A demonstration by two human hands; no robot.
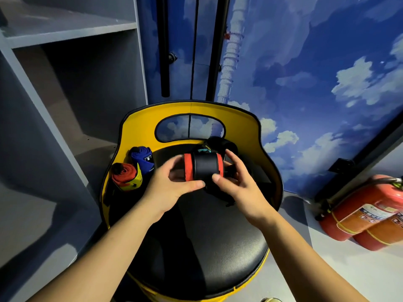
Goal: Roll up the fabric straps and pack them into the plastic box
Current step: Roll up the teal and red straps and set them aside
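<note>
Head view. Both hands are meeting over the far part of a black chair seat (196, 247) with a yellow backrest (135, 129). The left hand (168, 188) and right hand (237, 186) are holding a rolled strap (204, 165), red at both ends with a black band round the middle; each grip is curling round one end, thumbs pressing on the near side. The roll is sitting above the seat, not on it. Dark fabric (220, 142) is lying just behind it. At the seat's left edge, a red roll (125, 174) and a blue roll (141, 158) are standing side by side, touching. Two red fire extinguishers (366, 216) are lying on the floor, right. Grey shelving (65, 62) is standing left. I cannot tell where the plastic box is.
</note>
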